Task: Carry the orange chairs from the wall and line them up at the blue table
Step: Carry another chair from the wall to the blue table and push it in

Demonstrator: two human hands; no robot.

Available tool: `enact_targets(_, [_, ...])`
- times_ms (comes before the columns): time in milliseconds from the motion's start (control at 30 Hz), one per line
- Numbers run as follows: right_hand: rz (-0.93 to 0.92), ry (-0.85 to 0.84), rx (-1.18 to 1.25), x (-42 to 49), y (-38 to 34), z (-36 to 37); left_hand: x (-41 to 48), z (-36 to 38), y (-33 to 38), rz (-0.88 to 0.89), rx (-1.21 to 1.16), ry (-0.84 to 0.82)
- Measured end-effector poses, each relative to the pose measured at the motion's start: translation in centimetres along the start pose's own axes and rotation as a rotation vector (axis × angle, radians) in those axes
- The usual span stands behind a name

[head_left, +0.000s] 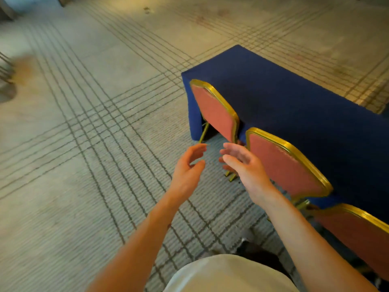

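Note:
Three orange chairs with gold frames stand in a row along the near side of the blue-draped table (290,98). The far chair (214,111) is at the table's left end, the middle chair (282,163) is beside it, and the near chair (357,232) is at the right edge of view. My left hand (187,169) and my right hand (242,163) hover in front of me over the carpet, fingers relaxed, holding nothing. My right hand is just left of the middle chair's backrest, apart from it.
Patterned beige carpet (94,133) with dark grid lines spreads to the left and beyond the table. Blurred dark metal legs (5,70) show at the far left edge. My light-coloured shirt (227,275) fills the bottom centre.

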State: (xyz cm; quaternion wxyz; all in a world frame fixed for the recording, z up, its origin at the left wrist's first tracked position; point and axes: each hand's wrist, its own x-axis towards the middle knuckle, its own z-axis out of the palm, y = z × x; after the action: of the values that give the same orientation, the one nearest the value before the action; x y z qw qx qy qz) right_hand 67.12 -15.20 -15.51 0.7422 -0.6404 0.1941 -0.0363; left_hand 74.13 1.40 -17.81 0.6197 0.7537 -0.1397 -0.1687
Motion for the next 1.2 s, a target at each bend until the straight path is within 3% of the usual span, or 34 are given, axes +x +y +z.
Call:
enact_targets(433, [0.235, -0.310, 0.188, 11.8, 0.8, 17.6, 2.1, -15.9, -4.2, -0.175, -0.587, 0.479])
enact_targets(800, [0.408, -0.537, 0.294, 28.0, 0.3, 35.8, 11.8, -32.2, -4.4, -0.221, -0.623, 0.774])
enact_targets(1033, [0.513, -0.782, 0.208, 31.7, 1.5, 49.9, 12.0, -43.2, -7.0, -0.207, -0.734, 1.003])
enact_targets(1200, [0.526, -0.829, 0.189, 33.1, 2.5, 61.5, 11.3, -53.3, -9.8, -0.185, -0.751, 1.083])
